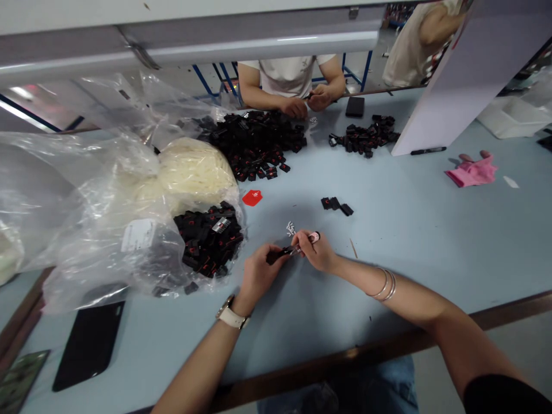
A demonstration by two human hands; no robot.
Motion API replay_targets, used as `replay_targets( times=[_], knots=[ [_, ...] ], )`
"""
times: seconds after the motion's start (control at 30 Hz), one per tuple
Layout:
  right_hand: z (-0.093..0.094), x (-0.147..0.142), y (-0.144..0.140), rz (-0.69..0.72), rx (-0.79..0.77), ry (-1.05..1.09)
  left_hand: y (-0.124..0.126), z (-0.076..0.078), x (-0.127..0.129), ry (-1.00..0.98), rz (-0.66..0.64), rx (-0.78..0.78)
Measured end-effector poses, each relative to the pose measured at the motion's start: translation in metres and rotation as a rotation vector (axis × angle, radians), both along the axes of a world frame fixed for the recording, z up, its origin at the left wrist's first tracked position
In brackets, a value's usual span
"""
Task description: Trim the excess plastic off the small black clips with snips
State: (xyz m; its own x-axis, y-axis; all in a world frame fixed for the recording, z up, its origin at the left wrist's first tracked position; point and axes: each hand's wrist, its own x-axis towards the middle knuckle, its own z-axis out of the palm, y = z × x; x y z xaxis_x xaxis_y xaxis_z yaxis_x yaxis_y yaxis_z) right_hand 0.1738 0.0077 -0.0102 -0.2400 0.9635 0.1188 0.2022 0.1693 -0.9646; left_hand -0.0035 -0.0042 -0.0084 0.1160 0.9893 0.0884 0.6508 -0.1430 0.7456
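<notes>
Between finger and thumb, my left hand holds a small black plastic part. My right hand grips a slim tool with a pink handle, its metal end touching or very close to the black part. What kind of tool it is, I cannot make out. Just beyond my fingers lie several tiny white pieces in a small heap. A short row of black parts rests further right. To the left, more black parts spill from a clear plastic bag.
A large pile of black parts and a smaller one lie before a co-worker across the table. Around are a red tag, a pink glove, a black pen, a dark phone and an upright white panel.
</notes>
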Motion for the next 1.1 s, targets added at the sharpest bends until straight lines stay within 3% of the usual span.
replay_targets(
  times=[0.63, 1.1],
  knots=[
    [0.001, 0.0, 0.0, 0.004, 0.018, -0.023, 0.001, -0.002, -0.001, -0.008, 0.002, 0.028],
    [0.018, 0.0, 0.004, 0.082, 0.143, -0.251, 0.001, -0.006, -0.002, 0.021, -0.02, 0.09]
  ],
)
